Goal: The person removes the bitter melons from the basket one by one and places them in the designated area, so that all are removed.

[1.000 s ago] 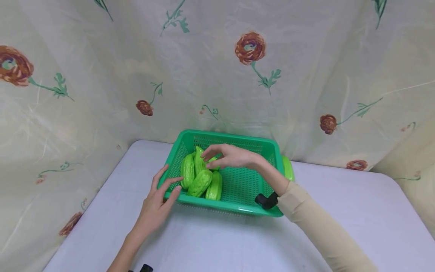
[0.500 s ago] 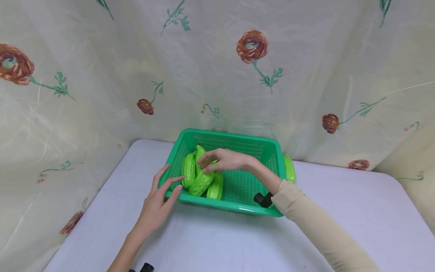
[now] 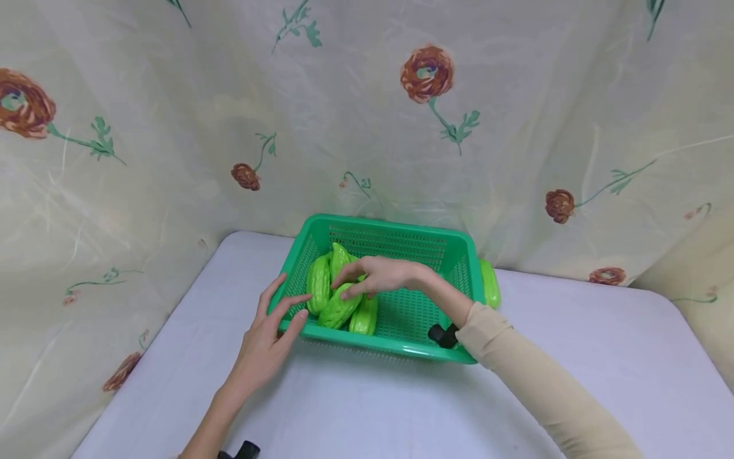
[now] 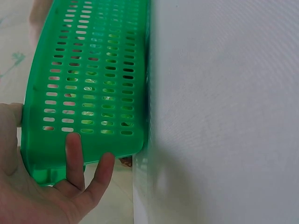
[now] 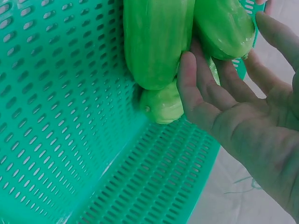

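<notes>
Holding fingers apart, the right hand overlies an oblong green gourd, the left hand a green plastic basket near the white worktop's far edge.

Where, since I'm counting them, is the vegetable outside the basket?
In the head view, the vegetable lies just right of the basket, near the back edge of the table.

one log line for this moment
left hand: at front left corner of basket | right hand: inside basket, at gourds, grip unclear | gourds: bunched at left end | another gourd: outside, right of basket
</notes>
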The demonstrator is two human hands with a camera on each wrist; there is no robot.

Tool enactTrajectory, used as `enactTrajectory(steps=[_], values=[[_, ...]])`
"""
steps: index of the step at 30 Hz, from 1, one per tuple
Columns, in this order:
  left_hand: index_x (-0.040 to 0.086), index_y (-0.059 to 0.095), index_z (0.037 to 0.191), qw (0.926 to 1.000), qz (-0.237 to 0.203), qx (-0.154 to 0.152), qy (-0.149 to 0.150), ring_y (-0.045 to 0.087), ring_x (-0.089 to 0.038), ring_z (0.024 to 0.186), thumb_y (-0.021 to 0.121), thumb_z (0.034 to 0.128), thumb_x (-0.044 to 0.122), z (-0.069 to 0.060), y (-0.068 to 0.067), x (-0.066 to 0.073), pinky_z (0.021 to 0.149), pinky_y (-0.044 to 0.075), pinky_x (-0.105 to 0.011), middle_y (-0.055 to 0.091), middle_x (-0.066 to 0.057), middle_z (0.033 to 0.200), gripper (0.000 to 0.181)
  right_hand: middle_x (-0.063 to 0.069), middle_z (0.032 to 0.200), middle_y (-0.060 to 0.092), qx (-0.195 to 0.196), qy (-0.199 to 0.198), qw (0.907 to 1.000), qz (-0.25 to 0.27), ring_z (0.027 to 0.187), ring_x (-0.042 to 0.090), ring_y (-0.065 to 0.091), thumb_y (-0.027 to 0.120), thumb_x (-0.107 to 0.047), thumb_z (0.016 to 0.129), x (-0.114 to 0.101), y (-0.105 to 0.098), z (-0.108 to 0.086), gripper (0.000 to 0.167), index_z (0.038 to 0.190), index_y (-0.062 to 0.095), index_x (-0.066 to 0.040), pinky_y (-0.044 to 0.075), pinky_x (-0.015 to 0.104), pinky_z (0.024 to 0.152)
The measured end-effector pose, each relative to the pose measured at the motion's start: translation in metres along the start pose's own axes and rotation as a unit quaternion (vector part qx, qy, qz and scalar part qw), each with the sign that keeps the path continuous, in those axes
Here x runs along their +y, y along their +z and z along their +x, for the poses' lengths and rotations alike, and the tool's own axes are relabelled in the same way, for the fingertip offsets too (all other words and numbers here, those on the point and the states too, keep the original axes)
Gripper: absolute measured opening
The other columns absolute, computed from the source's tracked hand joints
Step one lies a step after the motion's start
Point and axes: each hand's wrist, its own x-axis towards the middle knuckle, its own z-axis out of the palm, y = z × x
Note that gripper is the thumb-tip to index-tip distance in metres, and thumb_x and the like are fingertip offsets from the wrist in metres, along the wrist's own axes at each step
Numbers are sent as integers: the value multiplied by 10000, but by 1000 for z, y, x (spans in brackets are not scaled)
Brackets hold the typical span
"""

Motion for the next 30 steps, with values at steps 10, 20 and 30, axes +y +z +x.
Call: enactTrajectory(steps=[10, 20, 30], values=[[227, 671, 1448, 10000, 14, -11, -28, 569, -124, 745, 533, 1140, 413, -1, 0, 0, 683, 483, -263, 183, -2, 1806, 385, 74, 1596, 583, 74, 132, 9997, 199, 1514, 303, 499, 730, -290, 1041, -3, 0, -6, 433, 1446, 668, -152, 605, 349, 960], [235, 675, 1443, 10000, 10, 38, 30, 603, -112, 806, 538, 1141, 397, -1, 0, 0, 705, 499, -250, 196, -2, 1803, 369, 80, 1443, 640, 136, 414, 9989, 171, 1309, 218, 592, 793, -313, 997, -5, -2, -11, 327, 1275, 720, -158, 627, 354, 904], [243, 681, 1438, 10000, -56, 40, 36, 559, -60, 731, 546, 1140, 378, -2, -1, 4, 688, 487, -232, 207, -12, 1802, 354, 75, 1498, 639, 20, 518, 9984, 232, 1252, 177, 640, 730, -272, 1013, -4, -4, -15, 320, 1325, 714, -200, 599, 350, 919]])
